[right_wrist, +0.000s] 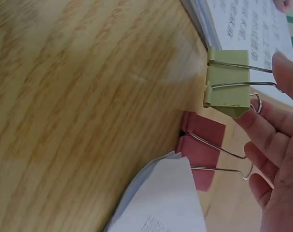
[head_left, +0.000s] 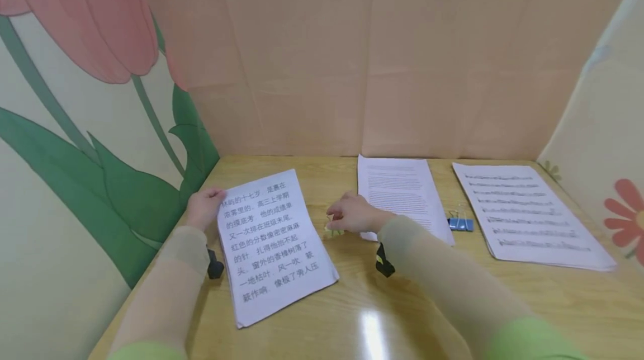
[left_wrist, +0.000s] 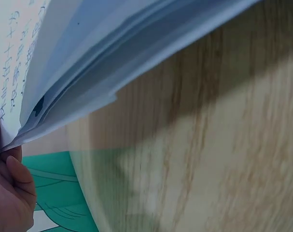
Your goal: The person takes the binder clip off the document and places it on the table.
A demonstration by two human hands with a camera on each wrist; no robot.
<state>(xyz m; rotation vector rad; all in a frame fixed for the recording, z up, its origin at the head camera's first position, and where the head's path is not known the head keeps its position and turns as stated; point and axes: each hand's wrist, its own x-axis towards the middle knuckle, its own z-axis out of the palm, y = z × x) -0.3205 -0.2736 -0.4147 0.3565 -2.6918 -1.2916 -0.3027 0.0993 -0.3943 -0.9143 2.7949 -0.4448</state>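
Observation:
At the left of the head view, my left hand [head_left: 205,208] pinches the upper left corner of a stack of sheets [head_left: 274,242] printed with large characters. The left wrist view shows its loose sheets fanned apart at the edge and lifted above the wood. My right hand [head_left: 359,214], just right of that stack, holds a yellow-green binder clip [right_wrist: 228,77] by its wire handles, thumb on one side and a finger on the other. Beyond it in the right wrist view lies a red binder clip [right_wrist: 206,140], beside the corner of another stack; my hand hides it in the head view.
A stack of small-print sheets [head_left: 397,186] lies behind my right hand. Right of it sit a blue binder clip [head_left: 460,224] and a stack of sheets with music-like lines [head_left: 533,214]. The wooden table [head_left: 312,332] meets walls at the back and both sides.

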